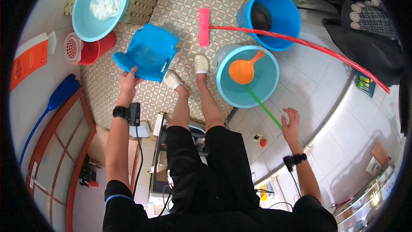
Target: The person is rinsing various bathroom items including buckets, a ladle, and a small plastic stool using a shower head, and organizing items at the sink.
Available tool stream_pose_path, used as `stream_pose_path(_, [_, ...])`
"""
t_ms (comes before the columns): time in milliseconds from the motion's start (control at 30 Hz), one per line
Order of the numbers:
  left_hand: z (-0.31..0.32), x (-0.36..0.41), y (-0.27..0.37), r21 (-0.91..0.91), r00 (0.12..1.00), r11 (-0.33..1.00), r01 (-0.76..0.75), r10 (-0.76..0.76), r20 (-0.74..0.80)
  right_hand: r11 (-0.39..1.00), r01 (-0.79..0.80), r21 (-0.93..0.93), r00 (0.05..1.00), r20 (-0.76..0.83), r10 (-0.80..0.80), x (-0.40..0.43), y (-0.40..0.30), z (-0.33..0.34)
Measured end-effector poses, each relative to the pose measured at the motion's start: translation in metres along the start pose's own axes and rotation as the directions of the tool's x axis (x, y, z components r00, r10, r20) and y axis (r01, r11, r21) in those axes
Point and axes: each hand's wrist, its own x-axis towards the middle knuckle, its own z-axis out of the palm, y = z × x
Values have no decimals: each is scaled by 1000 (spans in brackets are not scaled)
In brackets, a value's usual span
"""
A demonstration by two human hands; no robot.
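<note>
My left hand [128,82] grips the edge of a blue moulded plastic piece [149,50], shaped like a small low chair, just above the tiled floor. My right hand [291,125] is raised at the right with loosely bent fingers and no object seen in it. Beside its thumb ends a green stick [265,112], which slants out of a light-blue bucket [220,85]; whether they touch I cannot tell. In that bucket, over what looks like water, is an orange plastic ladle [241,72].
A darker blue bucket [294,16] holds something dark. A pink-headed floor squeegee [204,27] has a long red handle crossing above both buckets. At left are a light-blue basin [80,16] with white cloth, a red mop bucket [99,50] and a blue duster [64,91].
</note>
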Motion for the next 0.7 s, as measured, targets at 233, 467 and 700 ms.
stream_pose_path(233, [-63, -19, -25, 2, 995, 995, 103, -103, 11, 865, -279, -418, 945, 42, 324, -136, 50, -100])
stream_pose_path(467, [-114, -47, -37, -51, 990, 991, 125, -128, -62, 272, -951, 146, 306, 554, 774, -217, 102, -91])
stream_pose_path(700, [-150, -77, -60, -104, 983, 981, 165, -172, -59, 220, -863, 455, 468, 557, 687, -185, 76, -71])
